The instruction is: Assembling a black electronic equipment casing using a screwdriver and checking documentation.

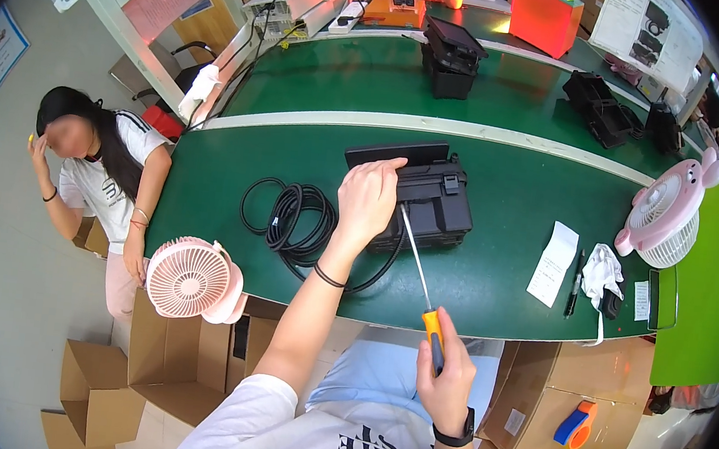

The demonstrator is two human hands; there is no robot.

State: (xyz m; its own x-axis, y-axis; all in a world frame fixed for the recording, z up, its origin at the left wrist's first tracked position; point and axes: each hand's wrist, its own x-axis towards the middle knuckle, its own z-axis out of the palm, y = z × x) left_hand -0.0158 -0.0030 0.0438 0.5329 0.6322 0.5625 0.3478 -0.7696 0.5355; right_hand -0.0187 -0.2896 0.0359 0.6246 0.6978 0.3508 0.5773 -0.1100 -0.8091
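A black plastic case (437,199) sits on the green workbench in front of me, with a flat black panel raised along its back edge. My left hand (368,197) is closed on the case's left side, its fingers reaching over the top; part of the case is hidden under it. In my right hand (448,370) is a screwdriver (432,324) with a yellow and dark handle. Its long shaft points up and left, and the tip meets the front of the case. A coiled black cable (294,218) lies left of the case, and a strand loops in front of it.
A pink fan (190,277) stands at the front left edge, another pink fan (663,213) at the right. Paper (553,262), a pen (576,284) and a white cloth (602,272) lie to the right. Black cases (451,59) stand beyond the white rail. A person (112,163) sits at left.
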